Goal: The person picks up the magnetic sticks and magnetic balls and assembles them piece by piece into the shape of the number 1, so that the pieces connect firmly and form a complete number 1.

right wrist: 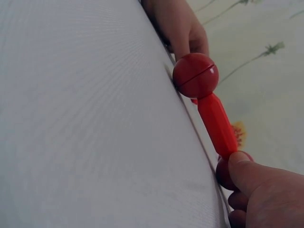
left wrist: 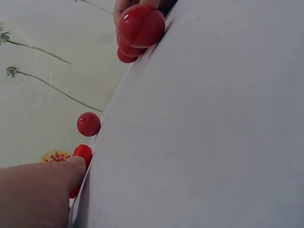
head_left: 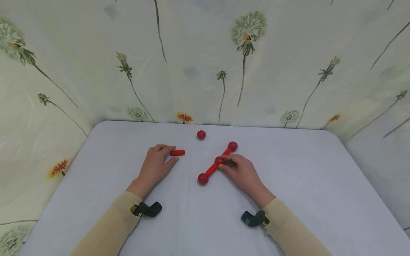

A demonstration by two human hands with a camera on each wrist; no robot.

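In the head view my right hand point(head_left: 242, 173) pinches the middle red ball point(head_left: 219, 160) of a joined piece between thumb and fingers. From that ball one red rod point(head_left: 211, 170) runs to a near ball point(head_left: 203, 179), and another rod point(head_left: 227, 151) to a far ball point(head_left: 232, 145). The piece lies slantwise on the table. My left hand point(head_left: 156, 162) has its thumb and fingertips on either side of a loose red rod point(head_left: 177, 153), apparently with small gaps. Its thumb partly covers this rod point(left wrist: 82, 153) in the left wrist view.
A single red ball point(head_left: 201, 134) lies behind the loose rod, towards the table's back edge. The white table point(head_left: 307, 185) meets a flower-patterned cloth point(head_left: 198, 89) at the back and left. Both sleeves carry a dark wrist device.
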